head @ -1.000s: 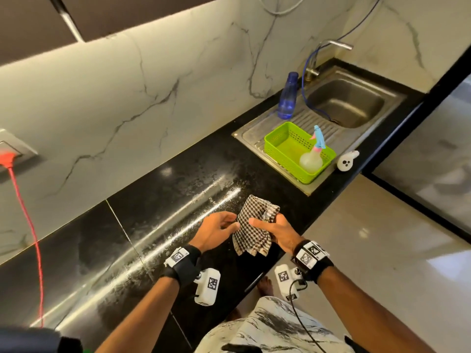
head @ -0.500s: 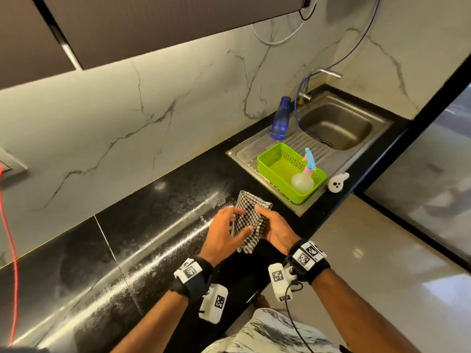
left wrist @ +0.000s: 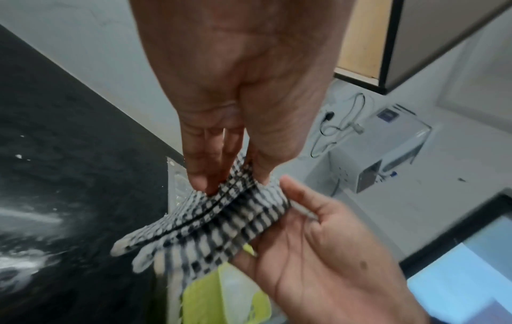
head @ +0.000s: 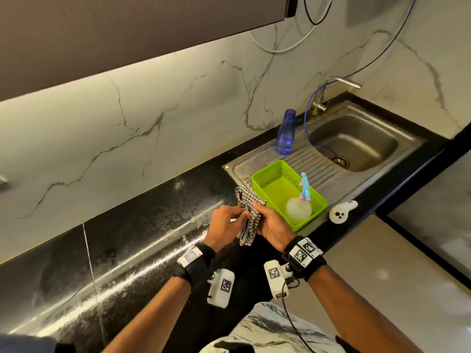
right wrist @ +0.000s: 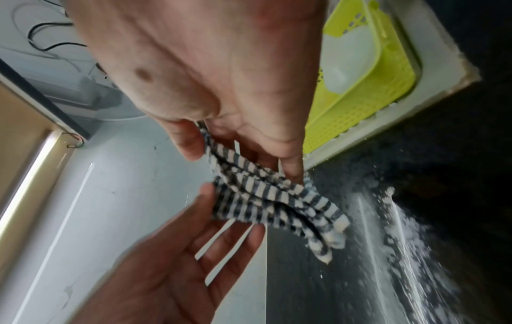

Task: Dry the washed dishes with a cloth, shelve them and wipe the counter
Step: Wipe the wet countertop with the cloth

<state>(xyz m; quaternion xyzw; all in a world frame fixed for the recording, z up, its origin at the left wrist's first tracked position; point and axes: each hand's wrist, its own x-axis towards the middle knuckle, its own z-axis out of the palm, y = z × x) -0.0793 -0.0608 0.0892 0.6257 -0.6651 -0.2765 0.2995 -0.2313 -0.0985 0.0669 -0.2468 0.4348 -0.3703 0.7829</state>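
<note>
A black-and-white checked cloth (head: pixel 248 220) hangs bunched between my two hands above the black counter (head: pixel 142 225), just left of the green basket (head: pixel 274 171). My left hand (head: pixel 226 225) pinches its upper part between thumb and fingers, as the left wrist view shows: left hand (left wrist: pixel 230 179), cloth (left wrist: pixel 216 223). From the other side my right hand (head: pixel 270 222) grips it. In the right wrist view the right hand (right wrist: pixel 241 162) pinches the cloth (right wrist: pixel 277 203) while the left hand (right wrist: pixel 172 258) holds it from below with spread fingers. No dishes are in view.
The basket stands on the steel drainboard (head: pixel 318 161) and holds a spray bottle (head: pixel 299 207). A blue bottle (head: pixel 285 133) stands behind it, the sink bowl (head: pixel 356 143) and tap (head: pixel 331 90) to the right. A white gadget (head: pixel 342 211) lies at the counter's front edge. Wet streaks cross the counter.
Both hands have carried the cloth away from me, toward the basket. The cloth is gathered into a narrower bundle. The head view has tilted up.
</note>
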